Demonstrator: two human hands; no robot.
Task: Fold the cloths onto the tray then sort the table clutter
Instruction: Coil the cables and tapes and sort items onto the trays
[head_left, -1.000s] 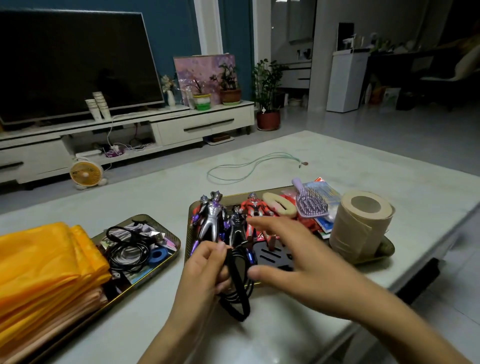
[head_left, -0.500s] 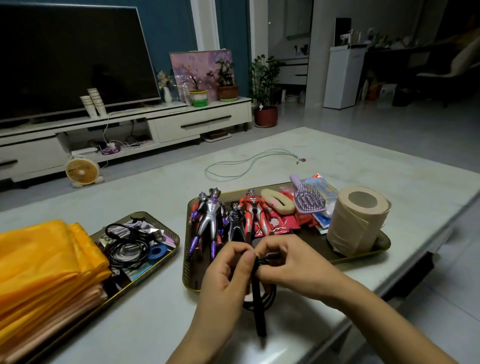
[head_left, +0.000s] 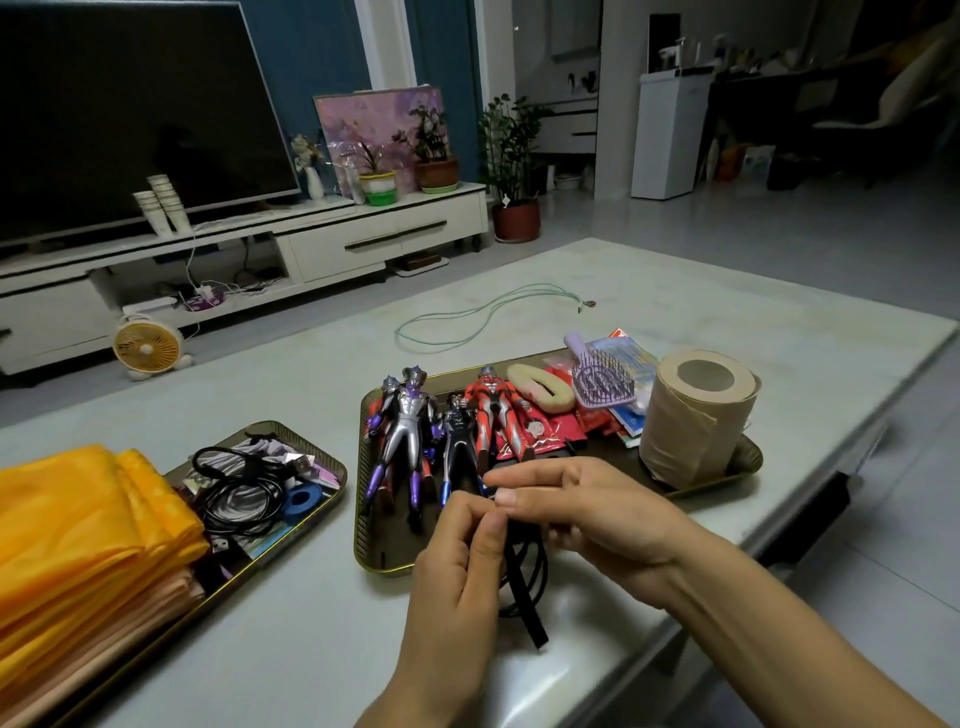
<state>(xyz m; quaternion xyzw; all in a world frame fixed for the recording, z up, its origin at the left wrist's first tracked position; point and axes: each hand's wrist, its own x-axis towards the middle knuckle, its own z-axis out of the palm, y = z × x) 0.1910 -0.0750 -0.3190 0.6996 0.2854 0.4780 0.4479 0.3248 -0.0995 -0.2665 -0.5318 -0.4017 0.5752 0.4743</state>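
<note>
Cable (head_left: 525, 597) in pinch of left hand (head_left: 457, 561), right hand (head_left: 587, 514)

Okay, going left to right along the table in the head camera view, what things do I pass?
Folded yellow cloths → tray of coiled cables → silver-purple toy figure → red toy figure → purple hairbrush → paper roll.

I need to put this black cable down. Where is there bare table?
For the black cable: the table strip between the cable tray and the toy tray, and the wide stretch beyond the green cord. Both trays are crowded.
</note>
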